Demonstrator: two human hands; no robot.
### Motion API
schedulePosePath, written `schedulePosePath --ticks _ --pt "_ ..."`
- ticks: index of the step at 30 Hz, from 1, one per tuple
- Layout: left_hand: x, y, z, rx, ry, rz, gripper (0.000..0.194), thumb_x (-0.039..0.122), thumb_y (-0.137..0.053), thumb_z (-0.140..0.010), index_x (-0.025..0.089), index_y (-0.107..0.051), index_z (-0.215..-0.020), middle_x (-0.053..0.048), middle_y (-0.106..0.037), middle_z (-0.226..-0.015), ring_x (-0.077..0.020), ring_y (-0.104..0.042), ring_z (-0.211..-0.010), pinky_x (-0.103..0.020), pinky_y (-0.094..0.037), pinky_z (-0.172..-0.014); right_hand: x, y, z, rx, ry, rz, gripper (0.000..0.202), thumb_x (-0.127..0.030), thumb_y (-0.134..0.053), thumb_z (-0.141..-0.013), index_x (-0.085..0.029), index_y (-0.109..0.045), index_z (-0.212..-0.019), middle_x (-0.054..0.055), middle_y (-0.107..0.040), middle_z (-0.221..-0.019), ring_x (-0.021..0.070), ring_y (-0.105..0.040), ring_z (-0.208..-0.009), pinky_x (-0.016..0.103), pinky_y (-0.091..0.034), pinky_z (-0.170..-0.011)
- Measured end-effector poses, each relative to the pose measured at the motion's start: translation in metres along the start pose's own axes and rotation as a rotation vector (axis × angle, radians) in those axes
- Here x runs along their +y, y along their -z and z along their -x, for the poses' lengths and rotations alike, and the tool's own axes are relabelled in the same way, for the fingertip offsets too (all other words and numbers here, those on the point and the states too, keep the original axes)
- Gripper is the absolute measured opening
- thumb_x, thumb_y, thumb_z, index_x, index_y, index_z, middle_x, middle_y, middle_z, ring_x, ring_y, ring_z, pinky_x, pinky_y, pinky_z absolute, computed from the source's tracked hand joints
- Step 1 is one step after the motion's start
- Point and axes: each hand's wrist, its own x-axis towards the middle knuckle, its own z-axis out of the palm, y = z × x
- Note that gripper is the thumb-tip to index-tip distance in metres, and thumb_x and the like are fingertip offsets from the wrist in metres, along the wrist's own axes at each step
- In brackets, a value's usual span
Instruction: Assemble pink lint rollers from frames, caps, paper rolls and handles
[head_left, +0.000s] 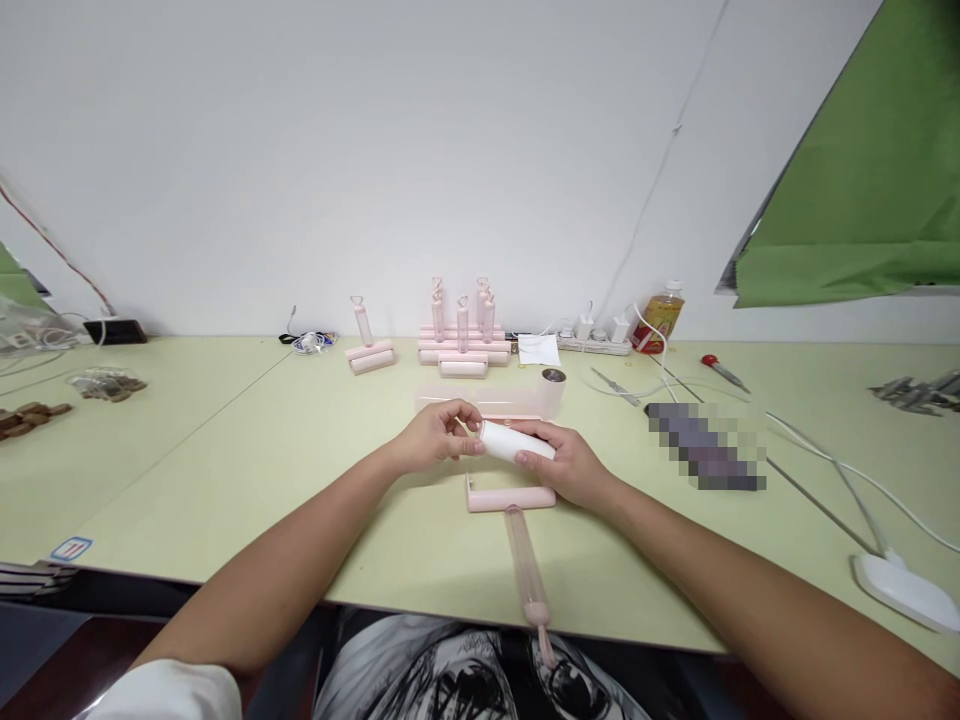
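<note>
A white roll (pixel 508 440) is held above the table between my two hands. My right hand (pixel 562 460) wraps round its right part, thumb in front. The fingertips of my left hand (pixel 446 436) pinch the roll's left end. Just below lies a pink roller frame (pixel 510 499), and a clear pink handle (pixel 527 565) runs from it toward me, its tip over the table's front edge. Behind my hands are a translucent pink cover (pixel 450 398) and an upright pink cylinder (pixel 552 392) with a dark opening.
Several pink rollers (pixel 463 340) stand near the wall, with one more (pixel 370 355) to their left. A power strip (pixel 592 345), a bottle (pixel 660 315), a screwdriver (pixel 724 373), a blurred dark object (pixel 705 450) and white cables are at the right.
</note>
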Motion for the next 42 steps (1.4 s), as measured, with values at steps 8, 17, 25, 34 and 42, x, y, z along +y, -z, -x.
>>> schedulePosePath --ticks 8,17,25,34,42 --pt "-0.003 0.002 -0.001 0.021 -0.048 0.05 0.037 0.035 -0.076 -0.068 0.018 -0.047 -0.082 0.004 -0.056 -0.067 -0.0101 -0.055 -0.06 -0.025 -0.05 -0.054 -0.004 0.0 -0.001 0.045 -0.039 0.069 0.042 -0.043 -0.066 -0.079 -0.02 -0.067 -0.115 0.008 -0.068 -0.118 0.0285 -0.062 -0.101 0.039 -0.048 -0.086" --pt "-0.008 0.021 -0.001 0.183 -0.026 -0.762 0.008 0.024 -0.059 -0.073 0.019 -0.052 -0.072 0.003 -0.053 -0.067 -0.0129 -0.048 -0.062 -0.025 -0.036 -0.056 -0.008 0.002 -0.003 0.165 -0.098 0.122 0.037 -0.045 -0.062 -0.08 -0.02 -0.068 -0.107 0.005 -0.07 -0.101 0.0236 -0.062 -0.085 0.032 -0.049 -0.071" --pt "-0.007 0.013 0.003 0.019 0.005 -0.987 0.008 0.026 -0.057 -0.072 0.021 -0.054 -0.076 -0.002 -0.06 -0.082 -0.0174 -0.054 -0.069 -0.028 -0.037 -0.057 -0.01 0.002 -0.003 0.169 -0.091 0.118 0.035 -0.043 -0.063 -0.079 -0.02 -0.068 -0.106 0.005 -0.071 -0.101 0.0238 -0.063 -0.087 0.032 -0.048 -0.072" --pt "0.006 0.019 0.008 0.047 -0.083 -0.817 0.022 0.04 -0.054 -0.082 0.02 -0.059 -0.088 -0.003 -0.063 -0.084 -0.0175 -0.056 -0.074 -0.029 -0.042 -0.064 -0.009 0.001 -0.001 0.192 -0.037 0.084 0.035 -0.042 -0.067 -0.078 -0.02 -0.067 -0.106 0.006 -0.069 -0.104 0.0246 -0.063 -0.093 0.034 -0.049 -0.079" --pt "0.0 -0.005 0.005 0.047 -0.27 -0.337 0.03 0.048 -0.061 -0.083 0.019 -0.058 -0.089 -0.004 -0.056 -0.093 -0.0133 -0.054 -0.078 -0.023 -0.046 -0.06 -0.01 0.0 0.001 0.164 0.021 0.118 0.037 -0.042 -0.068 -0.078 -0.02 -0.067 -0.107 0.007 -0.07 -0.102 0.0247 -0.063 -0.091 0.035 -0.05 -0.079"
